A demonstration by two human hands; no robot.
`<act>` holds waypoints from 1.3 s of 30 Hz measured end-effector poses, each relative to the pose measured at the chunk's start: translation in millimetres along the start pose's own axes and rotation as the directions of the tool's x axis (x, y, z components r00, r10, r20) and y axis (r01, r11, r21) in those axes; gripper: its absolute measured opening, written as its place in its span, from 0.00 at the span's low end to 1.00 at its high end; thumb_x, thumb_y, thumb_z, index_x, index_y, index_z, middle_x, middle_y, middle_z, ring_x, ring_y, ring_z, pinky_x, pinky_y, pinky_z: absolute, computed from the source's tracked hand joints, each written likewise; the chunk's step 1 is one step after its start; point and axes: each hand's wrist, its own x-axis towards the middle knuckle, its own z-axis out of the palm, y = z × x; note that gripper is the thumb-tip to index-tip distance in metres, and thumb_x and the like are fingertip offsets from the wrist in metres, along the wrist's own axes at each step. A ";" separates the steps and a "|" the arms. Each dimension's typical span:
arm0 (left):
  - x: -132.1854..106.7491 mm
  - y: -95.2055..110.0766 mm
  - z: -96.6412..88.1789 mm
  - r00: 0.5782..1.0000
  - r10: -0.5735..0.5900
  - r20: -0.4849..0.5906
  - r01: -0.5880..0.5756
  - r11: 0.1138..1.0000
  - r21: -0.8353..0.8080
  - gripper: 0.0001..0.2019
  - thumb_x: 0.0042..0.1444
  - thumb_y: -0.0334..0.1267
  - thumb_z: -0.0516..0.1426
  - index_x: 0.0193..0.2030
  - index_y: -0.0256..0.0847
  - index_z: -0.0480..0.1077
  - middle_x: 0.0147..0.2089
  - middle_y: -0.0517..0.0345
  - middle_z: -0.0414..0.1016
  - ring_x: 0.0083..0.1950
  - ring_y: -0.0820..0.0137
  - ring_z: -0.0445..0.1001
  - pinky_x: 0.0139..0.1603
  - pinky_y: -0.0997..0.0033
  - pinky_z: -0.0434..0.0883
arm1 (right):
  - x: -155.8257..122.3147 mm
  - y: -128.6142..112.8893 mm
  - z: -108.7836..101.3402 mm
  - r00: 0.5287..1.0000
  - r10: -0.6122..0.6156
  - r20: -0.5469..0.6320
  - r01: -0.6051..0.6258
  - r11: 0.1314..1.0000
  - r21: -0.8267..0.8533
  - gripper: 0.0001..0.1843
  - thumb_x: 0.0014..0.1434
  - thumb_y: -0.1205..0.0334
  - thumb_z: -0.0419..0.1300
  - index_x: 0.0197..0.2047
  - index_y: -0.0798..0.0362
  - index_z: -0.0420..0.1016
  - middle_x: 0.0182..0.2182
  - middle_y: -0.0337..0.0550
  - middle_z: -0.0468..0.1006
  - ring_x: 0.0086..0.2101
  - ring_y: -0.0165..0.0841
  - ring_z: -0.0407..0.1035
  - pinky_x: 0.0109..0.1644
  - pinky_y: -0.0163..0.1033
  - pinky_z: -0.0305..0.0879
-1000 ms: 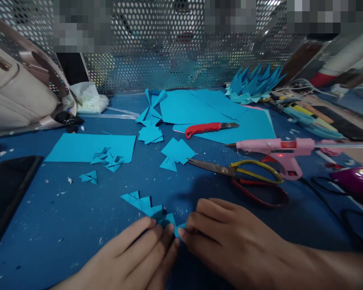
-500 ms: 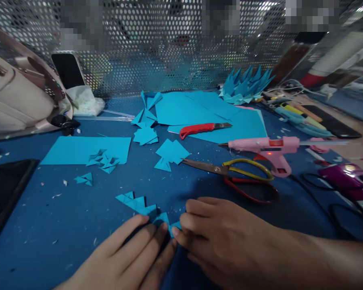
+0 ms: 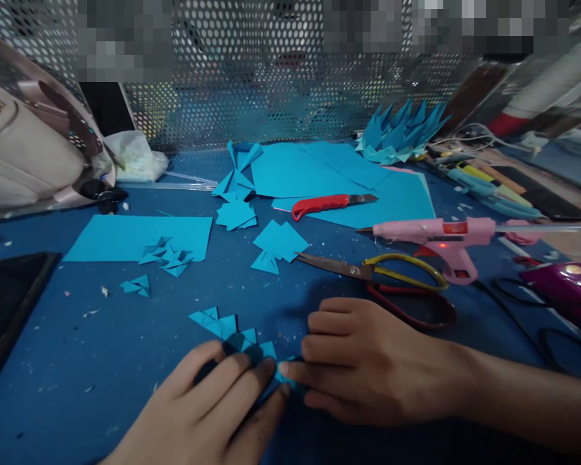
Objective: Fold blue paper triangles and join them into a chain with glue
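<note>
My left hand (image 3: 208, 413) lies at the bottom centre, fingers together and pressing down on a small folded blue paper piece (image 3: 266, 354) on the blue table (image 3: 77, 361). My right hand (image 3: 368, 361) comes in from the right, its fingertips meeting the left ones on the same paper. A short chain of folded blue triangles (image 3: 217, 323) runs up and to the left from under my fingers. Most of the piece under the fingertips is hidden.
Scissors (image 3: 392, 278) with yellow and red handles lie just beyond my right hand. Behind them are a pink glue gun (image 3: 436, 236), a red utility knife (image 3: 329, 205), blue paper sheets (image 3: 135, 236), loose folded pieces (image 3: 278, 245), a spiky paper stack (image 3: 399, 132), a phone (image 3: 4, 310) and a beige bag (image 3: 29, 155).
Both hands stay pressed on the folded paper. My right hand has shifted slightly to the right and flattened, fingers stretching toward the left hand; the view wobbled a little.
</note>
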 end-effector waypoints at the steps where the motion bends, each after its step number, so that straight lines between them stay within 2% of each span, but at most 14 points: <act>1: -0.9 0.4 0.2 1.000 -0.003 0.000 0.003 1.000 -0.002 0.12 0.70 0.37 0.52 0.49 0.45 0.78 0.43 0.62 0.80 0.47 0.69 0.72 0.67 0.63 0.51 | -0.8 0.0 1.2 1.000 0.005 -0.015 -0.005 1.000 -0.003 0.12 0.69 0.61 0.54 0.38 0.56 0.76 0.28 0.36 0.73 0.27 0.29 0.58 0.32 0.40 0.53; 4: -3.0 0.4 1.7 1.000 -0.018 0.003 0.018 1.000 -0.007 0.13 0.70 0.37 0.52 0.50 0.45 0.78 0.44 0.62 0.80 0.49 0.69 0.72 0.67 0.63 0.50 | -3.2 0.4 4.8 0.999 0.011 -0.047 -0.010 1.000 0.019 0.12 0.69 0.61 0.53 0.44 0.57 0.76 0.28 0.36 0.72 0.27 0.30 0.59 0.32 0.41 0.55; 7: -3.3 -1.4 3.0 1.000 -0.015 0.006 0.015 1.000 -0.002 0.14 0.70 0.35 0.50 0.50 0.46 0.78 0.46 0.62 0.80 0.50 0.69 0.71 0.69 0.62 0.47 | -4.1 0.9 6.7 1.000 -0.011 -0.011 0.012 0.996 0.084 0.13 0.70 0.59 0.53 0.50 0.56 0.75 0.28 0.36 0.72 0.27 0.31 0.60 0.32 0.41 0.54; 15: -4.8 -3.4 3.6 1.000 0.007 0.011 -0.007 1.000 0.024 0.14 0.70 0.34 0.50 0.51 0.46 0.77 0.48 0.63 0.80 0.51 0.70 0.70 0.73 0.62 0.42 | -1.1 -0.8 8.4 0.994 0.085 0.062 -0.097 0.966 0.238 0.11 0.70 0.61 0.53 0.46 0.56 0.75 0.29 0.38 0.73 0.27 0.32 0.58 0.30 0.41 0.49; 20: -4.3 -3.9 2.9 1.000 0.007 0.010 -0.007 1.000 0.016 0.14 0.71 0.34 0.49 0.50 0.45 0.77 0.47 0.62 0.80 0.51 0.70 0.69 0.72 0.62 0.43 | -5.0 -3.0 10.1 0.995 0.086 0.051 -0.094 0.976 0.194 0.15 0.72 0.59 0.49 0.50 0.56 0.74 0.29 0.38 0.74 0.26 0.31 0.58 0.30 0.41 0.51; 24: -2.6 -3.3 4.1 1.000 -0.011 -0.006 0.011 1.000 0.014 0.15 0.71 0.34 0.49 0.48 0.45 0.78 0.47 0.63 0.80 0.50 0.70 0.71 0.70 0.62 0.49 | -8.1 -8.4 12.1 0.995 0.095 0.029 -0.098 0.984 0.147 0.16 0.72 0.59 0.49 0.53 0.58 0.72 0.28 0.38 0.73 0.26 0.31 0.60 0.30 0.40 0.52; 27: -1.1 -2.0 4.2 1.000 -0.024 -0.010 0.024 1.000 0.002 0.14 0.70 0.34 0.50 0.48 0.45 0.78 0.47 0.62 0.79 0.50 0.70 0.71 0.68 0.63 0.51 | -8.6 -13.9 13.7 0.989 0.150 0.017 -0.151 0.978 0.143 0.15 0.72 0.60 0.50 0.53 0.58 0.72 0.30 0.39 0.74 0.27 0.31 0.61 0.30 0.40 0.52; 33: 1.3 -0.9 2.6 0.999 -0.052 -0.015 0.052 0.998 -0.047 0.13 0.69 0.34 0.51 0.47 0.47 0.78 0.42 0.62 0.79 0.48 0.70 0.71 0.67 0.63 0.51 | -9.3 -18.1 16.3 0.966 0.256 0.039 -0.259 0.955 0.144 0.15 0.72 0.59 0.49 0.54 0.51 0.73 0.32 0.38 0.76 0.30 0.31 0.65 0.34 0.40 0.55; 39: -4.4 1.7 6.0 0.996 -0.091 -0.014 0.090 0.994 -0.063 0.12 0.70 0.38 0.52 0.50 0.47 0.78 0.46 0.62 0.80 0.51 0.70 0.72 0.68 0.63 0.49 | -8.8 -18.2 14.3 0.977 0.211 -0.012 -0.207 0.966 0.156 0.13 0.72 0.64 0.49 0.50 0.57 0.73 0.31 0.39 0.76 0.29 0.30 0.64 0.33 0.39 0.57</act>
